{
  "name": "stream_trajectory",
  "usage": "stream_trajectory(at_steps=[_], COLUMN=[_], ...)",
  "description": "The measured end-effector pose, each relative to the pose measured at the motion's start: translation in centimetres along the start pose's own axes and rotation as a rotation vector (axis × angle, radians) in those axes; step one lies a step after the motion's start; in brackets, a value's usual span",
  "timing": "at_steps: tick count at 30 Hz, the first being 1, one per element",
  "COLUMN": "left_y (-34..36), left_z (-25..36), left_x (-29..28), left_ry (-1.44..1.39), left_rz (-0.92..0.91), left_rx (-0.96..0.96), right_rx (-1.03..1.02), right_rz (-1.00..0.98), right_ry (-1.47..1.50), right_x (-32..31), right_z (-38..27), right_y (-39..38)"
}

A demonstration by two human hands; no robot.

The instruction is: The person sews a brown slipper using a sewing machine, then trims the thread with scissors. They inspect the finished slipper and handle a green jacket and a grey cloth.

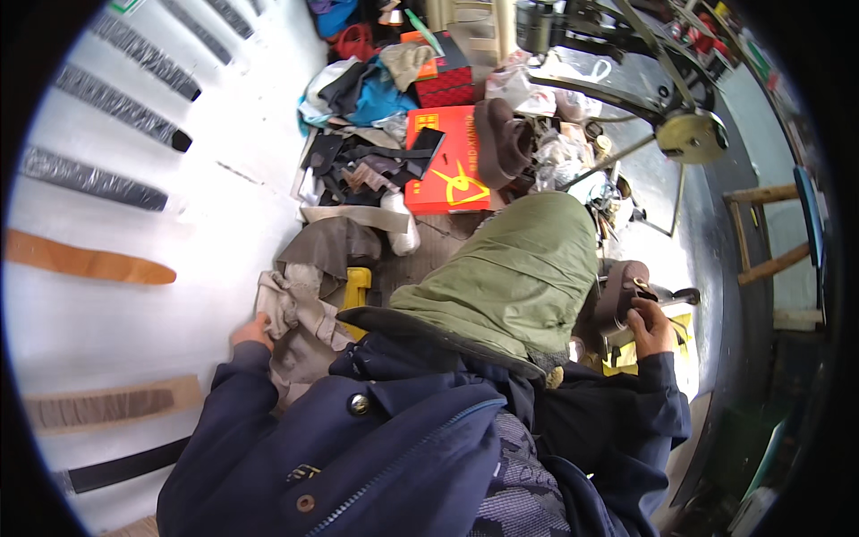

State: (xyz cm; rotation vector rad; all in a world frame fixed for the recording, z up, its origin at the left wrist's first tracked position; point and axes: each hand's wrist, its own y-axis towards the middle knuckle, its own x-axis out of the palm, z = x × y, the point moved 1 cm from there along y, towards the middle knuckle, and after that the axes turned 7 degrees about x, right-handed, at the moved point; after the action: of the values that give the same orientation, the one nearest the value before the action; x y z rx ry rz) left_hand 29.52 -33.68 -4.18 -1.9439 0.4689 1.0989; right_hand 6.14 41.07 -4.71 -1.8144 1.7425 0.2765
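Note:
On the left, my left hand (pixel 253 332) is closed on the edge of a crumpled beige cloth (pixel 302 309); its fingertips are partly hidden in the folds. On the right, my right hand (pixel 651 328) grips a dark brown shoe (pixel 619 295) with a small metal buckle, fingers against its side. A matching brown shoe (pixel 504 148) stands farther off on a red box (pixel 455 174). Between my hands, green fabric (pixel 514 277) covers my lap and knee.
A white panel (pixel 215 215) with black and brown strips lines the left. Dark scraps (pixel 353 166) and bags crowd the floor ahead. At the upper right stands a black metal machine (pixel 662 80) with a wheel. A wooden stool (pixel 761 228) is at the far right.

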Motion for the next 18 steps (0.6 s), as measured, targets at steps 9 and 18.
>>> stream_trajectory(at_steps=[9, 18], left_y=[-0.7, -3.7], left_z=[-0.8, 14.8], left_x=[-16.6, -36.7], left_ry=[-1.155, -1.713], left_rz=[0.207, -0.008], left_rx=[0.659, 1.268], right_rx=[0.087, -0.033], right_rz=[-0.161, -0.258], right_ry=[0.094, 0.394], right_x=[0.5, 0.5], right_z=[-0.7, -5.8], right_y=[0.3, -1.5])
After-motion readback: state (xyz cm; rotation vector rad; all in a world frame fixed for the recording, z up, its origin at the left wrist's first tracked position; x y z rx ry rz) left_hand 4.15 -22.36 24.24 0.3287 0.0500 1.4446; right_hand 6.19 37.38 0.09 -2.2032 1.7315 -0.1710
